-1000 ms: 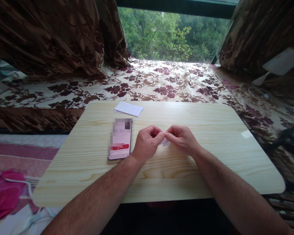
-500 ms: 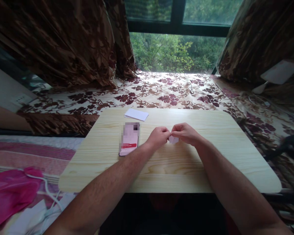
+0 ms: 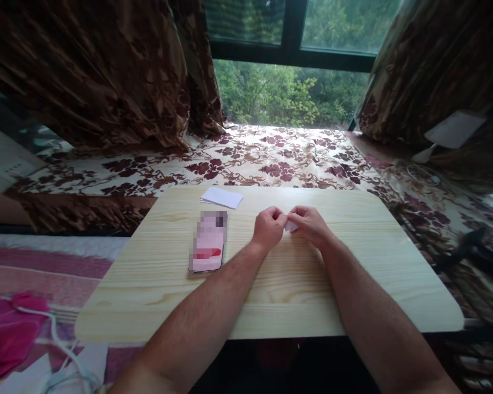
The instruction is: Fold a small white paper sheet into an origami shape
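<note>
Above the middle of the wooden table [image 3: 287, 290], my left hand [image 3: 270, 225] and my right hand [image 3: 310, 223] meet with their fingertips nearly touching. Both are closed in a pinch on a small piece of white paper [image 3: 290, 225]. Most of the paper is covered by the fingers, so its shape and any folds cannot be made out. To the left of my left hand lies a phone [image 3: 207, 241] in a pinkish case with a red band, partly blurred out. A few white paper sheets [image 3: 222, 197] lie stacked behind the phone.
A floral-covered ledge [image 3: 279, 158] runs behind the table under the window. On the right stands a white lamp [image 3: 455, 129] with a cable. At lower left, a pink cloth [image 3: 12, 334], a white cord [image 3: 55, 331] and papers lie on a striped bed cover.
My hands have shifted slightly on the small paper, and less of it shows below the fingers. The whole view has tilted a little; phone and stacked sheets stay put on the table.
</note>
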The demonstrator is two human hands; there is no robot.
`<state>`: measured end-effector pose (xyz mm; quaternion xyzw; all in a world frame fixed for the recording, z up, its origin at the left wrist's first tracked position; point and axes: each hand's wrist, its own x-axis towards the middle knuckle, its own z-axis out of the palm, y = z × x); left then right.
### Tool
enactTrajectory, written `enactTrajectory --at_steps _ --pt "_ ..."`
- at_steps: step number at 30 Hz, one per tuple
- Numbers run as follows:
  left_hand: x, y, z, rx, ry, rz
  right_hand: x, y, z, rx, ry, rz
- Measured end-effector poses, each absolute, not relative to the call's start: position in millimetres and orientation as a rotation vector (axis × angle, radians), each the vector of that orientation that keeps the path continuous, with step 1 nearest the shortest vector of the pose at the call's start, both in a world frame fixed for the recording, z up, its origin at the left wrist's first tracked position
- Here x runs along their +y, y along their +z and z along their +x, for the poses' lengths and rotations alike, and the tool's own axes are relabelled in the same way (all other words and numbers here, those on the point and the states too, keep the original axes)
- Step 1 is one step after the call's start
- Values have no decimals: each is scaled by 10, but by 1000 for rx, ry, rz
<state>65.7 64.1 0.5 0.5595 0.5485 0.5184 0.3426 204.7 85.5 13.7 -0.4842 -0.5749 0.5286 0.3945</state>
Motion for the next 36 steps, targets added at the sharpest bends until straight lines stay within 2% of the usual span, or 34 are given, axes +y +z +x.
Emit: enactTrajectory --at_steps 15,36 --pt "590 35 630 1415 1353 1377 850 93 2040 -1597 1131 -1237" --pt "570 9 607 1366 1389 1281 810 39 1981 -1496 1165 -1178"
